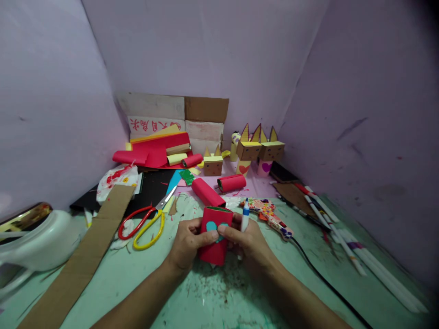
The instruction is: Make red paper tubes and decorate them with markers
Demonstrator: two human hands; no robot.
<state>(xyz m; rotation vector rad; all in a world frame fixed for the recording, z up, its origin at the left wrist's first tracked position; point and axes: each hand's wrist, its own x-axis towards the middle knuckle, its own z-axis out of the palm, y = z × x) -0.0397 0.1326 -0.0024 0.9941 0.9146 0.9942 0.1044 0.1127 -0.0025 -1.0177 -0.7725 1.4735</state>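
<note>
Both my hands hold a red paper-covered tube [211, 254] upright over the green table. A light blue heart [211, 226] is on its front, partly covered by my thumbs. My left hand [187, 244] grips the tube's left side, thumb on the heart. My right hand [248, 240] grips the right side, its thumb also on the heart. A white marker with a blue band [245, 214] is tucked between the fingers of my right hand, pointing up. Just behind stand two loose red tubes, one slanted [207, 192] and one lying sideways [232, 183].
Red-and-yellow scissors [149, 221] and a cardboard strip [92, 246] lie left. A patterned glue gun [269, 217] with a black cord lies right, near several markers [343, 233]. Cardboard cat figures [248, 151] and a small cat head [213, 165] stand behind.
</note>
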